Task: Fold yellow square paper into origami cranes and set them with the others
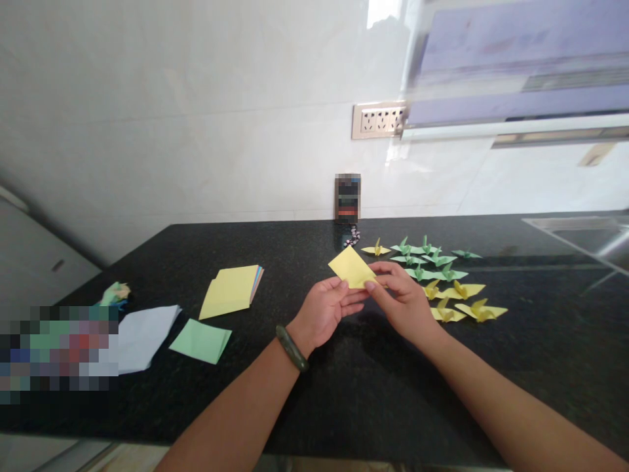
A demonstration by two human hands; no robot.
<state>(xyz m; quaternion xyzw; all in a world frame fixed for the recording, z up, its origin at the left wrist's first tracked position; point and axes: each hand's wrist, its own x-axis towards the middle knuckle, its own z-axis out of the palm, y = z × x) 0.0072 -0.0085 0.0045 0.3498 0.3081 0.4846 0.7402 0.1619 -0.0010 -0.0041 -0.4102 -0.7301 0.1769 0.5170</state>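
1. Watching our yellow paper here: it's up between our two hands, over the black counter, on the near side of the upright dark object by the wall, one corner pointing toward that object.
2. Labels next! The front of that upright dark object is pixelated, so we can't read it; same story with the pixelated pile, far to the object's left and nearer us.
3. Down to our left hand, green bangle at the wrist: thumb on the paper's near edge, fingers stretched out underneath, a narrow pinch.
4. And our right hand, nearer us and right of the object: it's pinching too, thumb tip at the paper's near edge, fingers behind, barely parted.
5. Right of the object and nearer us, look, green paper cranes, with most of the yellow paper cranes closer again. Left of it and nearer us, a paper stack, yellow on top; closer still, green paper.
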